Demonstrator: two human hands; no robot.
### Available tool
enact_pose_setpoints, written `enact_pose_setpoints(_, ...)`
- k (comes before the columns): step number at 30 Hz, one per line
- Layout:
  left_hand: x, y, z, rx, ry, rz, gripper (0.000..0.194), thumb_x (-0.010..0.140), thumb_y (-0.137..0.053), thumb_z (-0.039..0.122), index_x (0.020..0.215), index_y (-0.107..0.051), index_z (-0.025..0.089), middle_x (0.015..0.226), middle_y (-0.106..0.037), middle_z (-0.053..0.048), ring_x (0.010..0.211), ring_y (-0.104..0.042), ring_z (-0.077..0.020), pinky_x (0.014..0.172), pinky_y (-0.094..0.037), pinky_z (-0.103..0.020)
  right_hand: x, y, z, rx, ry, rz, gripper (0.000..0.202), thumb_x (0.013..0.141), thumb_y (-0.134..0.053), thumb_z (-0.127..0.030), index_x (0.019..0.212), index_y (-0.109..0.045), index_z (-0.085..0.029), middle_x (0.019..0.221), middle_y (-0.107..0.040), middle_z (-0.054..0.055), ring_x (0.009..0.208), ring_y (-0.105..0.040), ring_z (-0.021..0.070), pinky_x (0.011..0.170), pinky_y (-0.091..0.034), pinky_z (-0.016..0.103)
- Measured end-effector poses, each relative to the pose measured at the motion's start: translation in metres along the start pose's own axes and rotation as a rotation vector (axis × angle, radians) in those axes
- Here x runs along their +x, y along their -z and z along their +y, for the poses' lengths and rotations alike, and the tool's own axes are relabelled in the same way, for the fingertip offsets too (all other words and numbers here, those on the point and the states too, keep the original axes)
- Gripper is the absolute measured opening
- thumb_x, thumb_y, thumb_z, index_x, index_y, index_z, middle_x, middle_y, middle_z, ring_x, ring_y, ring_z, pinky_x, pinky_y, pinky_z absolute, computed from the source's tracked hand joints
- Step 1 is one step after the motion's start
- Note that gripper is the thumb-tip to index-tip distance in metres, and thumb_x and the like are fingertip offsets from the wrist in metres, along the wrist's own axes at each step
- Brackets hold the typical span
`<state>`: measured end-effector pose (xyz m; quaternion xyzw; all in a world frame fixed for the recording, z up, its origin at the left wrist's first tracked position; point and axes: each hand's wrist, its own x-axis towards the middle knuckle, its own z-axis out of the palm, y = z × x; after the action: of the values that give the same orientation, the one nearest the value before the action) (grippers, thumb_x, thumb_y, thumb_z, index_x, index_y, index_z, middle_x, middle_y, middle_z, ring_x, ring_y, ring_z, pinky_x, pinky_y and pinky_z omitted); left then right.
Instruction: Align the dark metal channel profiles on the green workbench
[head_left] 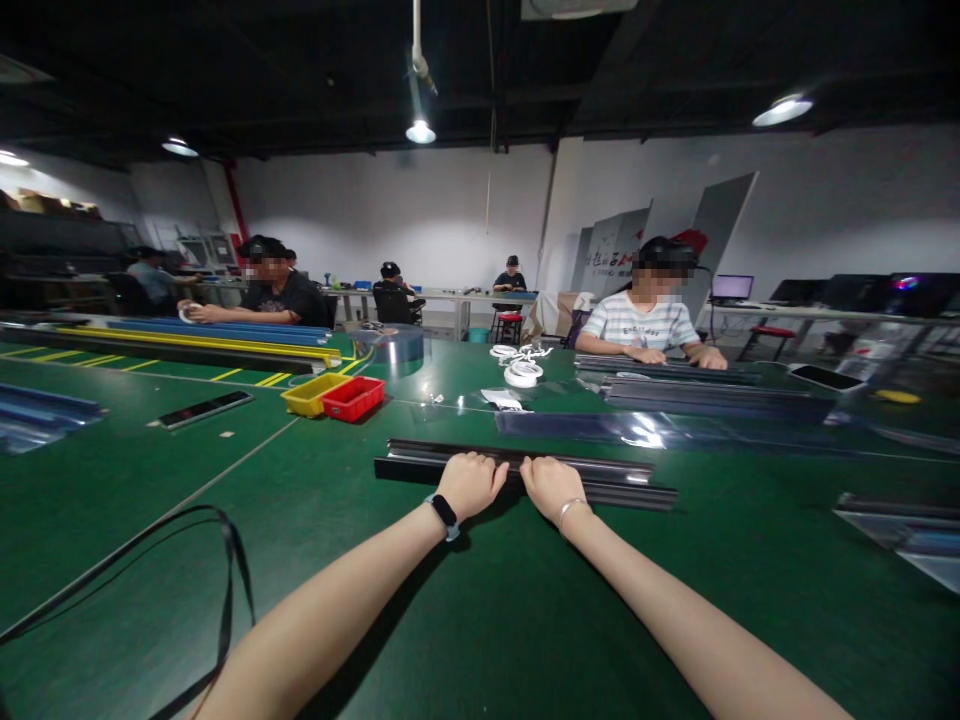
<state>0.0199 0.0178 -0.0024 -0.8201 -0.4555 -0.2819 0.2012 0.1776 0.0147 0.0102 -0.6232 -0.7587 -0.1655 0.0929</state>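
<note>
A long black channel-shaped profile (630, 492) lies crosswise on the green table in front of me, with a shiny inner strip showing along its length. My left hand (471, 484), with a watch on the wrist, is wrapped over its middle. Close beside it, my right hand (551, 486), with a bracelet on the wrist, grips the same profile. Both thumbs point toward each other with a small gap between them. The fingertips are hidden behind the profile. Just beyond it lies a clear plastic strip (570, 427).
A yellow tray (313, 396) and a red tray (352, 400) stand left of centre. White tape rolls (523, 374) lie ahead. A phone (205, 410) is at left, a black strap (225, 540) nearer. Across the table a co-worker (641, 315) handles dark profiles (712, 395).
</note>
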Motion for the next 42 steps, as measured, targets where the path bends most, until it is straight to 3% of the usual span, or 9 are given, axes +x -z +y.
enact_pose_setpoints(3, 0.000, 0.001, 0.000, 0.008, -0.018, 0.002, 0.040, 0.087, -0.029, 0.035, 0.066, -0.055, 0.014, 0.063, -0.059, -0.008, 0.064, -0.054, -0.0172, 0.061, -0.038, -0.030, -0.004, 0.001, -0.001, 0.019, 0.001, 0.032, 0.050, 0.088, -0.017, -0.033, 0.075, -0.061, -0.015, 0.076, -0.063, 0.009, 0.074, -0.057, 0.0164, 0.064, -0.037, 0.025)
enact_pose_setpoints(10, 0.001, 0.004, 0.004, -0.007, -0.116, -0.005, 0.028, 0.086, -0.032, 0.028, 0.073, -0.054, 0.015, 0.067, -0.057, -0.006, 0.068, -0.052, -0.0168, 0.062, -0.037, -0.030, -0.007, 0.003, -0.012, 0.083, 0.168, 0.124, 0.048, 0.089, -0.015, -0.036, 0.077, -0.058, -0.017, 0.072, -0.063, 0.007, 0.073, -0.056, 0.0139, 0.069, -0.032, 0.024)
enact_pose_setpoints(23, 0.001, -0.001, 0.002, -0.012, -0.042, -0.017, 0.037, 0.087, -0.029, 0.031, 0.065, -0.054, 0.014, 0.061, -0.059, -0.007, 0.061, -0.054, -0.0169, 0.061, -0.036, -0.030, -0.004, 0.003, -0.012, 0.084, 0.115, 0.043, 0.054, 0.088, -0.010, -0.042, 0.074, -0.058, -0.020, 0.073, -0.063, 0.004, 0.073, -0.056, 0.0147, 0.064, -0.033, 0.026)
enact_pose_setpoints(32, 0.000, -0.001, 0.000, 0.007, -0.051, 0.037, 0.044, 0.086, -0.028, 0.029, 0.057, -0.056, 0.013, 0.055, -0.059, -0.009, 0.056, -0.055, -0.0161, 0.062, -0.034, -0.032, -0.006, 0.003, -0.008, 0.066, 0.115, 0.048, 0.054, 0.089, -0.012, -0.041, 0.074, -0.059, -0.019, 0.073, -0.063, 0.006, 0.073, -0.057, 0.0147, 0.065, -0.034, 0.025)
enact_pose_setpoints(42, 0.000, 0.006, 0.003, -0.008, -0.123, 0.016, 0.038, 0.087, -0.029, 0.031, 0.065, -0.055, 0.015, 0.062, -0.059, -0.008, 0.062, -0.053, -0.0164, 0.063, -0.035, -0.030, -0.007, 0.001, -0.006, 0.063, 0.102, 0.038, 0.051, 0.089, -0.014, -0.038, 0.075, -0.058, -0.017, 0.074, -0.063, 0.007, 0.071, -0.058, 0.0138, 0.061, -0.034, 0.023)
